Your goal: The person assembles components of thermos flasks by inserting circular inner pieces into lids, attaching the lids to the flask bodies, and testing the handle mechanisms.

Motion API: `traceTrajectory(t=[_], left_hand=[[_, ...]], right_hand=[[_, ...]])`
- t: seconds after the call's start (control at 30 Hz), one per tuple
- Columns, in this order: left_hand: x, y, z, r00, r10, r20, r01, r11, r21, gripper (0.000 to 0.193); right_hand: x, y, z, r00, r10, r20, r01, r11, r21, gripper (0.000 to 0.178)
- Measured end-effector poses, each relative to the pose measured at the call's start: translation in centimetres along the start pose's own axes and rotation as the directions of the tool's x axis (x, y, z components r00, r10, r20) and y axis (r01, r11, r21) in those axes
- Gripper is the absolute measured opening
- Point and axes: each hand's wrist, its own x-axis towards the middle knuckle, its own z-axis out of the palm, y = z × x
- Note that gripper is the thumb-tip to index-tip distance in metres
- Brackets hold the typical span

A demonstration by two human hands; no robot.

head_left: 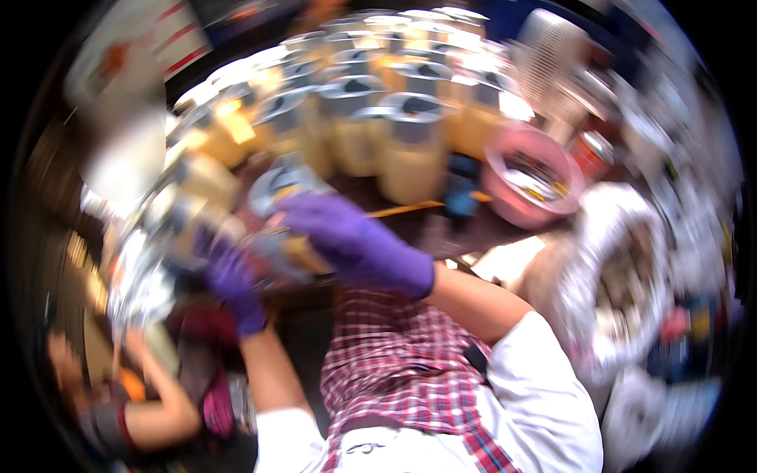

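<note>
Both my hands wear purple gloves, and motion blurs them. My right hand [355, 236] reaches in over the table with its fingers bent together; what lies in them is smeared. Just below its fingers a tilted clear plastic cup [303, 254] with tan contents shows between my hands. Behind those fingers is another clear cup [277, 180]. My left hand [233, 280] is raised beside a tipped cup [197, 225] with pale contents; its fingers are too blurred to read. Many clear cups [414, 154] filled with yellowish contents stand in rows beyond.
A pink bowl [493, 185] of small items stands right of the cups, with a red can [591, 150] by it. Stacked containers [552, 55] rise behind. A plastic-lined sack [579, 276] is at my right. Another person's arm [162, 410] shows at lower left.
</note>
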Motion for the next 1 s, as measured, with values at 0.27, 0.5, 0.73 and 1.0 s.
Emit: traceTrajectory(t=[0.27, 0.5, 0.73, 1.0], left_hand=[[-12.2, -5.6, 3.0, 0.964, -0.243, 0.111, 0.257, 0.958, -0.129, 0.051], [-10.9, -1.3, 2.1, 0.991, -0.095, 0.092, 0.098, 0.995, -0.022, 0.053], [-11.9, 6.5, 0.8, 0.906, -0.255, 0.337, 0.353, 0.896, -0.271, 0.052], [-16.0, 8.0, 4.7, 0.655, -0.391, 0.647, 0.683, 0.673, -0.285, 0.029]], right_hand=[[-23.5, -10.9, -26.1, 0.734, 0.277, -0.620, -0.493, 0.846, -0.206, 0.035], [-46.1, -9.4, -45.8, 0.627, 0.286, -0.724, -0.729, -0.110, -0.675, 0.042], [-51.6, -5.7, -48.1, 0.458, 0.523, -0.719, -0.251, -0.700, -0.669, 0.032], [-41.0, -15.7, -41.4, 0.608, -0.057, -0.792, -0.784, -0.200, -0.588, 0.053]])
